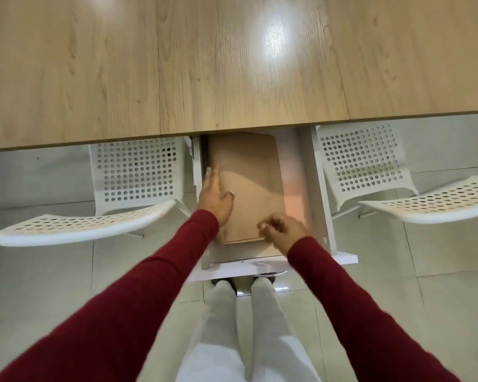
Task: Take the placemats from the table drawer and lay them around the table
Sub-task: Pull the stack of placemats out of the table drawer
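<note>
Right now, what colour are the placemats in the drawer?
Light tan-brown placemats, seen best in the head view.

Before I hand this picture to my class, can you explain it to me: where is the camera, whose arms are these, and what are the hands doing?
The camera sits on a person's head, looking down, so the red sleeves and pale trousers are the wearer's own. There is no machine. A white drawer is pulled out from under a wooden table. In it lies a stack of tan placemats. The left hand rests flat on the stack's left side; the right hand pinches its near corner, seemingly to lift it. A white perforated chair stands at each side.
</note>
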